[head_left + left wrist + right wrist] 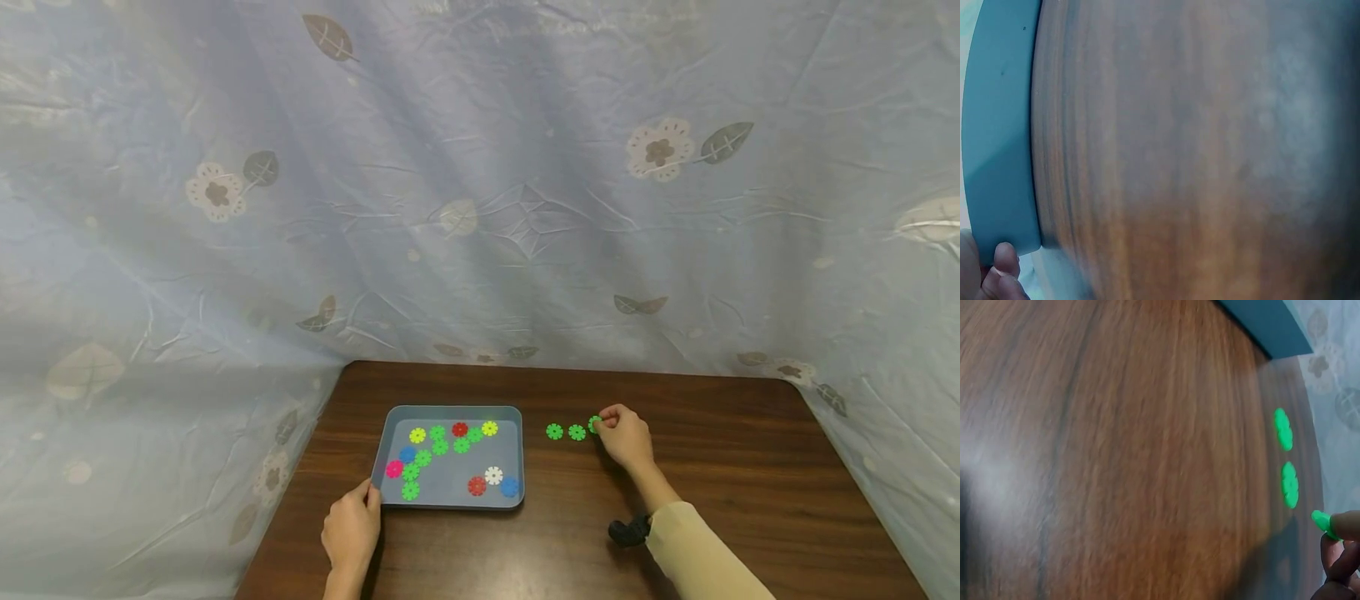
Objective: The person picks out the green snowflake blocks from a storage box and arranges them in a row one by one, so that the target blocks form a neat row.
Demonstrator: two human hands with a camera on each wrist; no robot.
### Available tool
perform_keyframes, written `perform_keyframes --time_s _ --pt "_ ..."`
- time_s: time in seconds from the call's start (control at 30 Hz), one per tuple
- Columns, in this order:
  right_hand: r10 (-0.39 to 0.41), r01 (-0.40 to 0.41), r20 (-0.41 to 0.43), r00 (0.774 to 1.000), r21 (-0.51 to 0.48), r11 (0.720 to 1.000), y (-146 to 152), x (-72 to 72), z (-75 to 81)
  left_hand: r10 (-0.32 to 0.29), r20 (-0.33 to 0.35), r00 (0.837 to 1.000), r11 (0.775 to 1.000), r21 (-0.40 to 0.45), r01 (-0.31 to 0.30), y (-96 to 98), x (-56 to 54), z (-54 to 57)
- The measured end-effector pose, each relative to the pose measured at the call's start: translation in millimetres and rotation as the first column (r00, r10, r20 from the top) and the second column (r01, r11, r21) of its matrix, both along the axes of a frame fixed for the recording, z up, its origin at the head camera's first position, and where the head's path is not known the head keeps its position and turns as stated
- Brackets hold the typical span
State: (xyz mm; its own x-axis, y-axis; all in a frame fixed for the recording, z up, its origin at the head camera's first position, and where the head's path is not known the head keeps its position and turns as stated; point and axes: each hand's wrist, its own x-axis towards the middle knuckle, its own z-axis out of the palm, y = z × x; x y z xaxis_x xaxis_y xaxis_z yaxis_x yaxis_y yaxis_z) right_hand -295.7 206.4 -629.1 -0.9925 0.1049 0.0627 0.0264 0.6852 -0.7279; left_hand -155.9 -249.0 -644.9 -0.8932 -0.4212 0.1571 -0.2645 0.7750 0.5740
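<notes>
My right hand (626, 437) pinches a green notched plastic disc (1322, 521) between thumb and fingertips, just over the table. Two more green discs lie in a row beside it, one nearer (577, 432) and one farther left (554, 432). At the near left corner of a grey-blue tray (450, 503), my left hand (352, 527) grips the rim, thumb on top. Inside that tray lie several green discs (440, 447), along with red (460, 429), yellow (490, 428), blue (510, 487), pink (394, 469) and white (493, 476) ones.
The dark wooden table (720, 467) carries everything. A pale flowered curtain (480, 208) hangs behind its far edge and along the sides. A black strap-on device (628, 531) sits at the right wrist, by the cream sleeve (697, 550).
</notes>
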Motion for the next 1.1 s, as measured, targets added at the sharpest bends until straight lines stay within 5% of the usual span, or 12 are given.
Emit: perform_keyframes --time_s 0.53,1.1 --pt "-0.03 0.025 0.082 0.996 0.052 0.998 9 4.2 -13.7 0.005 -0.005 1.0 1.0 -0.013 -0.005 -0.6 -0.6 -2.3" --pt "-0.03 0.026 0.052 0.998 0.067 0.997 9 5.9 -13.7 0.013 -0.017 1.0 1.0 -0.017 -0.014 0.4 -0.3 -0.5"
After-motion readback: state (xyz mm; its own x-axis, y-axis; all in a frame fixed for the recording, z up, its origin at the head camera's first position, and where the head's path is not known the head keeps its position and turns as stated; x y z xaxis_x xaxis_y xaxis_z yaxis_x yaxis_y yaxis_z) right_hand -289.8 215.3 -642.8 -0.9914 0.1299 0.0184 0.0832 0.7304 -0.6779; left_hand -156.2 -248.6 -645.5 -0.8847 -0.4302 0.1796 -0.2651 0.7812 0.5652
